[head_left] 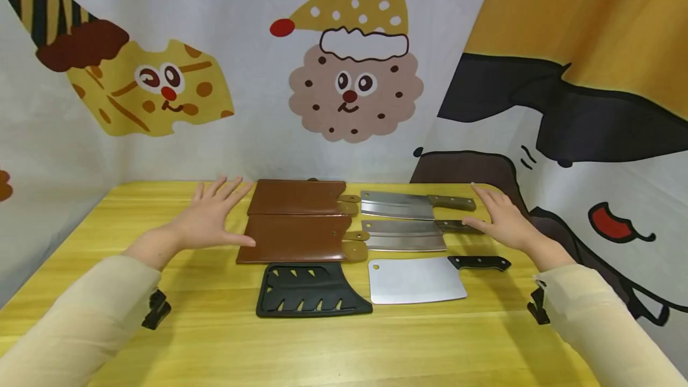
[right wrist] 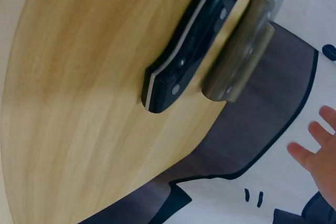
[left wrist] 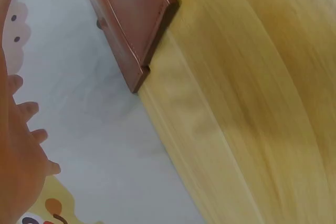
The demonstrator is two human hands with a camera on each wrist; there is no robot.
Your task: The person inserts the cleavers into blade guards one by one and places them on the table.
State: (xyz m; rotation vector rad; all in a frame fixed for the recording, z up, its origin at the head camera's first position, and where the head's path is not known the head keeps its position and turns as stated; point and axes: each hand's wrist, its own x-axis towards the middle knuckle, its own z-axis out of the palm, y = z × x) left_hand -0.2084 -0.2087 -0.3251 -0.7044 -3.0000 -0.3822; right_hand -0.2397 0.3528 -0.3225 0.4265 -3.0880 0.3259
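My left hand (head_left: 209, 220), fingers spread, hovers at the left end of two brown knife sheaths, the back one (head_left: 295, 197) and the front one (head_left: 290, 239). Over on the right, my right hand (head_left: 502, 220) has its fingers extended near the handles of the cleavers and holds nothing. Two wood-handled cleavers, the back one (head_left: 395, 205) and the middle one (head_left: 403, 236), lie beside the sheaths, blades to the left. In front of them is a black-handled cleaver (head_left: 416, 281). A black slotted blade guard (head_left: 312, 291) lies to its left.
Everything lies on a yellow wood-grain table (head_left: 333, 351). A cartoon-printed curtain (head_left: 252, 136) hangs right behind its back edge and down the right side. Each sleeve carries a black wrist strap at the cuff.
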